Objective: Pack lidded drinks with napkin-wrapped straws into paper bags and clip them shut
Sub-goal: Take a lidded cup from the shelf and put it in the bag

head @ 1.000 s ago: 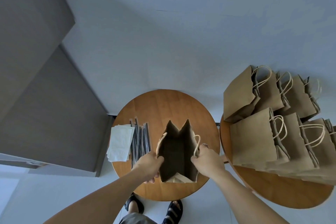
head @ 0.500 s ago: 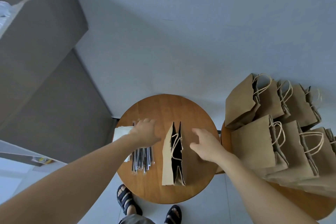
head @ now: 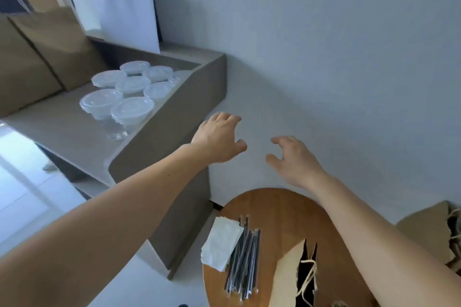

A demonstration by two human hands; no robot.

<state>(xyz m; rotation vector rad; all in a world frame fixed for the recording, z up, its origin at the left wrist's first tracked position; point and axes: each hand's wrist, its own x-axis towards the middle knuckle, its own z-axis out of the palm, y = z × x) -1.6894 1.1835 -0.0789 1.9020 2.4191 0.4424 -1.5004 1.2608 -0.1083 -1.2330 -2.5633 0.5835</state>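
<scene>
1. The left hand (head: 219,138) is raised in the air just right of the grey sofa (head: 159,137) armrest. Its fingers are spread and loosely bent, and it holds nothing.
2. The right hand (head: 295,161) hovers beside it, a gap between the two. It is also empty, with relaxed fingers and the thumb apart.
3. The lidded drinks (head: 131,107), clear plastic cups, stand clustered on the sofa seat, left of both hands and untouched.
4. On the round wooden table (head: 274,207) below the arms, a brown paper bag (head: 287,279) stands with its mouth open and its twine handles hanging.
5. A stack of white napkins (head: 220,244) lies at the table's left edge, touching a bundle of wrapped straws (head: 243,260).
6. More paper bags (head: 429,229) show at the right border.
</scene>
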